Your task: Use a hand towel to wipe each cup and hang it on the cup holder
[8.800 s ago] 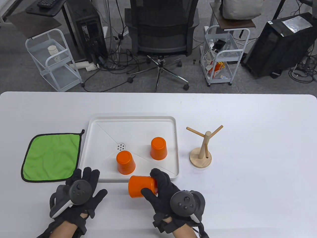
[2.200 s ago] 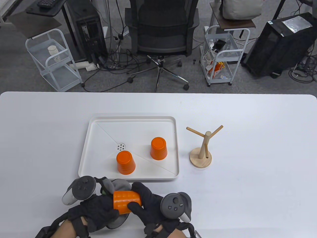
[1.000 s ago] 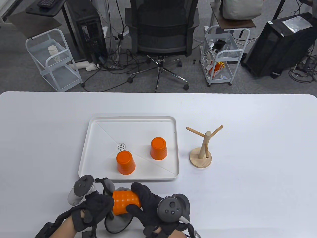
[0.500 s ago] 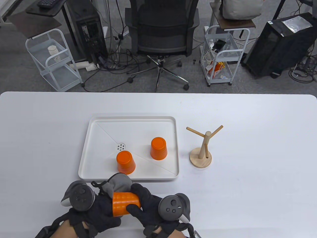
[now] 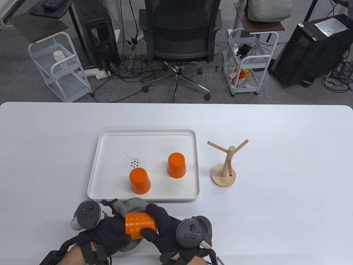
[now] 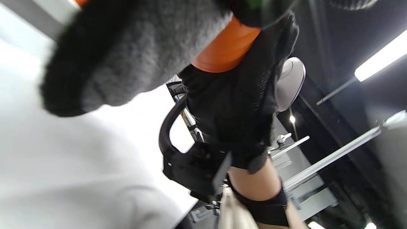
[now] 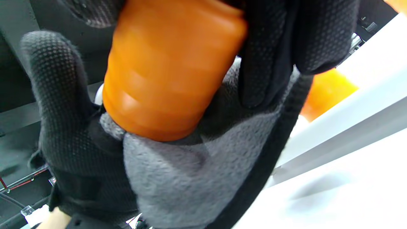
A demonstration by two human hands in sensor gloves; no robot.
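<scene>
An orange cup (image 5: 139, 225) lies on its side just above the table's front edge, and my right hand (image 5: 157, 227) grips it round the body. My left hand (image 5: 110, 233) holds the hand towel (image 5: 133, 204), grey side out, bunched against the cup's left end. In the right wrist view the cup (image 7: 168, 70) rests in the grey towel (image 7: 178, 178). The left wrist view shows the towel (image 6: 133, 54) over the cup (image 6: 225, 51). Two more orange cups (image 5: 140, 180) (image 5: 176, 165) stand upside down in the white tray (image 5: 143, 197). The wooden cup holder (image 5: 224, 165) stands right of the tray, its pegs bare.
The tray's front rim lies just beyond my hands. Bare white table stretches to the left and right of them. An office chair, carts and computer cases stand on the floor past the table's far edge.
The towel left its place on the table's left and is now in my left hand. Over the last second that hand rolled, bringing the towel from under the cup up to its far side.
</scene>
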